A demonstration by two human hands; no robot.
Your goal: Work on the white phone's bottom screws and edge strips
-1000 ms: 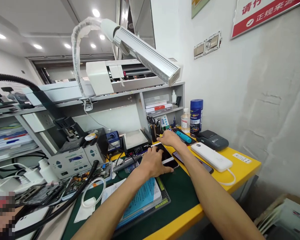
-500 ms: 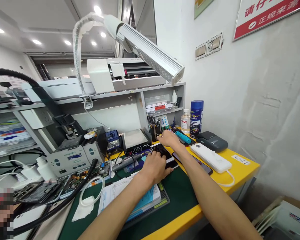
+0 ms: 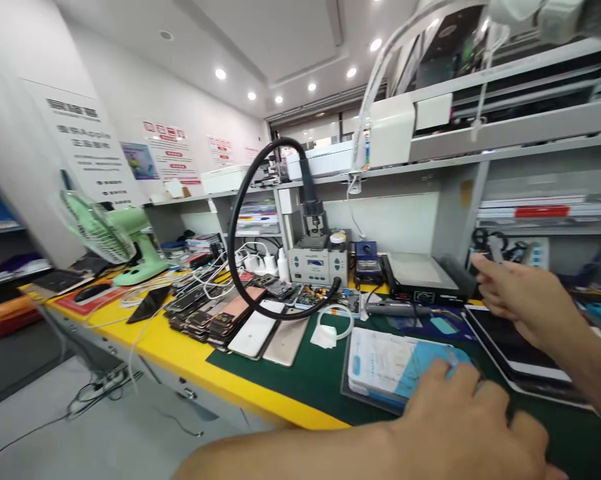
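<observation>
My left hand (image 3: pixel 465 427) is low at the right, palm down, fingers spread and slightly bent, over the near edge of a blue and white booklet stack (image 3: pixel 395 367) on the green mat (image 3: pixel 275 387). My right hand (image 3: pixel 523 293) is raised in front of the pen holder area, thumb and forefinger pressed together; whatever lies between them is too small or blurred to make out. Below it lies a white-framed device with a dark screen (image 3: pixel 510 343). A grey soldering handle (image 3: pixel 397 310) rests to its left.
A looped black hose (image 3: pixel 235 227) rises from the grey rework station (image 3: pixel 310 265). Phones are stacked on the left, one white phone (image 3: pixel 257 328) among them. A green fan (image 3: pixel 140 247) stands farther left. The flat heating plate (image 3: pixel 420 273) sits behind the mat.
The view has swung left, bringing the fan and phone stacks into sight. My left hand has left the white-framed device and is over the booklet stack's near side.
</observation>
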